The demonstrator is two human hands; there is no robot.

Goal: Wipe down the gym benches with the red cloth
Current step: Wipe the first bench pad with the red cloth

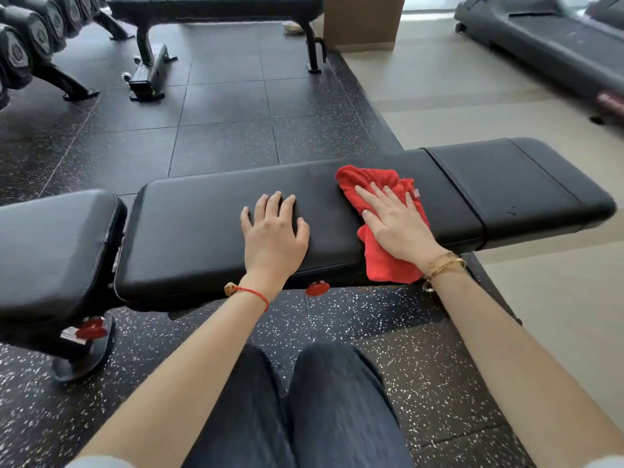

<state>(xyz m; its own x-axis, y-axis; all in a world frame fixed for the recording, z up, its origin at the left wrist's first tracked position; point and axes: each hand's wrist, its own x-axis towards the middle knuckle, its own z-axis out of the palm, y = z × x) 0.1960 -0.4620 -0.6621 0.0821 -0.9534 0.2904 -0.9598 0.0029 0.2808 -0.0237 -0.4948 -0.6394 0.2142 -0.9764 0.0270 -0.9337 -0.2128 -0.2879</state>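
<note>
A long black padded gym bench [189, 228] runs across the view in front of me, with a separate seat pad [50, 244] at its left end. The red cloth [374, 184] lies crumpled on the bench top, right of centre, one corner hanging over the near edge. My right hand [395, 224] lies flat on the cloth, fingers spread, pressing it onto the pad. My left hand [273, 231] rests palm down on the bare pad just left of the cloth, holding nothing.
A second black bench [216, 5] stands at the back on the dark rubber floor. A dumbbell rack [30, 42] fills the far left. A cardboard box [363, 21] stands behind, treadmills [553, 45] at the far right. My knees [304, 407] are below the bench.
</note>
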